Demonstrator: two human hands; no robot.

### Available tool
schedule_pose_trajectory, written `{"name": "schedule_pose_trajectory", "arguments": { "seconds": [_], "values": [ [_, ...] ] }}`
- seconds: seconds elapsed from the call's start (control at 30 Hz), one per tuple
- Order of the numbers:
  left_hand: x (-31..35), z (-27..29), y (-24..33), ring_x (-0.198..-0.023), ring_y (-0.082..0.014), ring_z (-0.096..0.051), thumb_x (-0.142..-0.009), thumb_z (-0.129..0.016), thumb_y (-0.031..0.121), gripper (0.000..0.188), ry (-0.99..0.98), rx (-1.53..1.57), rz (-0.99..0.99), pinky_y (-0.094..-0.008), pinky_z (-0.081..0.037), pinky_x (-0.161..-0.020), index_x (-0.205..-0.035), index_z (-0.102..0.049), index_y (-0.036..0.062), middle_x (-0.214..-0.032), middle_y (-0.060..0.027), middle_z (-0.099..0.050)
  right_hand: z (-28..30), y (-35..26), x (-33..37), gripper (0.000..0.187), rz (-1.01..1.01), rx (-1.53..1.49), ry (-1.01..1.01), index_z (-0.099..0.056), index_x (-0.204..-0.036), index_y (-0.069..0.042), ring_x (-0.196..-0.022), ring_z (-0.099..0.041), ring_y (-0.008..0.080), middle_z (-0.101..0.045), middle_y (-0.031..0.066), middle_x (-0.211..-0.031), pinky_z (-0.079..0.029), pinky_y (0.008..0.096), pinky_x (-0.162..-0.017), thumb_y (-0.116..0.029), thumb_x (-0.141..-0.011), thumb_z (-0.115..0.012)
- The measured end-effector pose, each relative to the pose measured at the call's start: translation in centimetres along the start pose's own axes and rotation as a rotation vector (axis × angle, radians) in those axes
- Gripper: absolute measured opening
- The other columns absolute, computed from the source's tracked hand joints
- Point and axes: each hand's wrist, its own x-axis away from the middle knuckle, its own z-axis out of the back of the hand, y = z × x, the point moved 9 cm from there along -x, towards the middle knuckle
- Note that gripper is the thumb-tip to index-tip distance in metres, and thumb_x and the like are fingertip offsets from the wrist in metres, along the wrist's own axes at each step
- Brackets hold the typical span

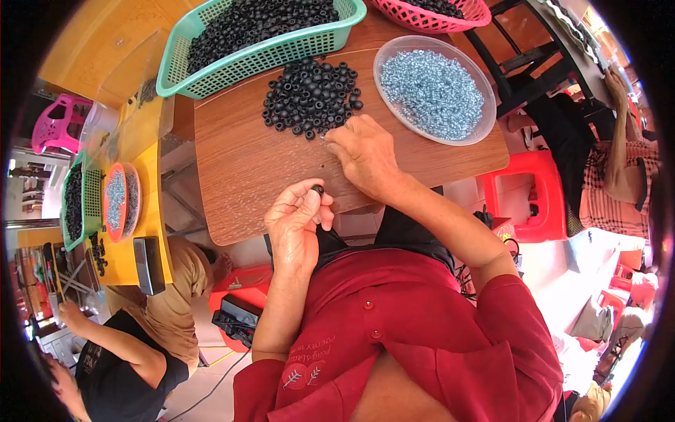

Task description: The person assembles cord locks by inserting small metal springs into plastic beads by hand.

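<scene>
My left hand (297, 219) is held over the table's near edge. Its thumb and fingers pinch a small round black piece with a hole (318, 189). My right hand (365, 151) is closed at the near right side of a loose pile of black pieces (309, 95) on the brown wooden table (239, 169). Its fingertips point down toward the tabletop, and whatever they hold is too small to make out. To the right of the pile stands a clear plastic bowl (490, 116) full of tiny pale-blue translucent pieces (432, 91).
A green basket (271, 60) of black pieces stands at the table's far left, and a pink basket (432, 17) at the far right. A red stool (527, 200) is on the right. Co-workers sit on both sides, the left one beside a yellow table (151, 204).
</scene>
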Motion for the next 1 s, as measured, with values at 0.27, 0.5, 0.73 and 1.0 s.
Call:
{"name": "schedule_pose_trajectory", "arguments": {
  "seconds": [0.27, 0.5, 0.73, 1.0],
  "values": [
    [-1.1, 1.5, 0.7, -0.059, -0.0156, -0.056, -0.088, -0.059, 0.007, 0.021, 0.006, 0.021, 0.006, -0.0261, -0.042, -0.049, -0.104, -0.058, -0.0058, -0.081, -0.0133, -0.062, -2.5, -1.6, -1.0, 0.014, 0.189, 0.220, -0.017, -0.054, -0.067, -0.005, -0.074, -0.048, 0.0275, -0.049, 0.0104, -0.073, -0.040, 0.0374, -0.063, 0.000, -0.056, -0.061],
    [-1.8, 1.6, 1.0, -0.056, -0.0155, -0.056, -0.087, -0.060, 0.007, 0.019, -0.007, 0.100, 0.000, -0.0246, -0.042, -0.048, -0.101, -0.059, -0.0054, -0.080, -0.0142, -0.063, -2.6, -1.5, -1.4, 0.009, 0.153, 0.260, -0.025, -0.055, -0.070, -0.004, -0.072, -0.049, 0.0287, -0.049, 0.0102, -0.071, -0.042, 0.0394, -0.061, -0.003, -0.066, -0.063],
    [-1.7, 1.0, 1.1, -0.062, -0.0173, -0.060, -0.088, -0.059, 0.006, 0.019, -0.051, 0.097, 0.004, -0.0265, -0.046, -0.050, -0.103, -0.059, -0.0054, -0.083, -0.0148, -0.064, 0.9, -2.2, -0.3, 0.009, -0.125, -0.180, -0.120, -0.059, -0.080, 0.000, -0.071, -0.058, 0.0281, -0.060, 0.0137, -0.077, -0.046, 0.0372, -0.062, -0.006, -0.075, -0.065],
    [-1.1, -0.5, 1.8, -0.064, -0.0151, -0.061, -0.085, -0.062, 0.002, 0.019, -0.047, -0.120, -0.160, -0.0235, -0.048, -0.052, -0.103, -0.060, -0.0052, -0.082, -0.0119, -0.065, 1.6, -3.0, 0.6, 0.011, -0.250, -0.449, -0.321, -0.063, -0.086, 0.002, -0.073, -0.061, 0.0216, -0.061, 0.0124, -0.077, -0.048, 0.0306, -0.064, -0.007, -0.079, -0.063]
  ]
}}
